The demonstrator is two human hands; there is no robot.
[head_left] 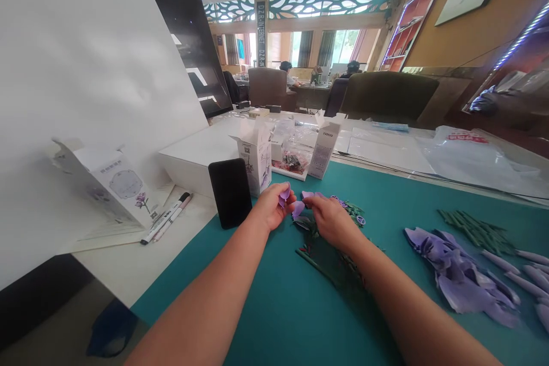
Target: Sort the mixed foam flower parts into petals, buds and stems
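Note:
My left hand (272, 209) is closed on a thin purple petal piece (283, 194), which shows between its thumb and fingers. Just to its right, my right hand (337, 222) pinches another purple petal (307, 195) at its fingertips. A further purple petal (298, 209) shows between the two hands; what bears it I cannot tell. Beneath and beyond the right hand lie dark green leaf pieces (303, 223), small green parts and purple rings (361, 221). A long green stem (317, 266) lies on the teal mat (266, 309) below the hands.
Purple petals (463, 274) are heaped at right, beside green sticks (476, 229) and pale purple tapered pieces (532, 280). A black phone (230, 193) stands upright by an open box (256, 154). Another box (325, 148), a parts tray (291, 166) and pens (167, 218) surround the mat.

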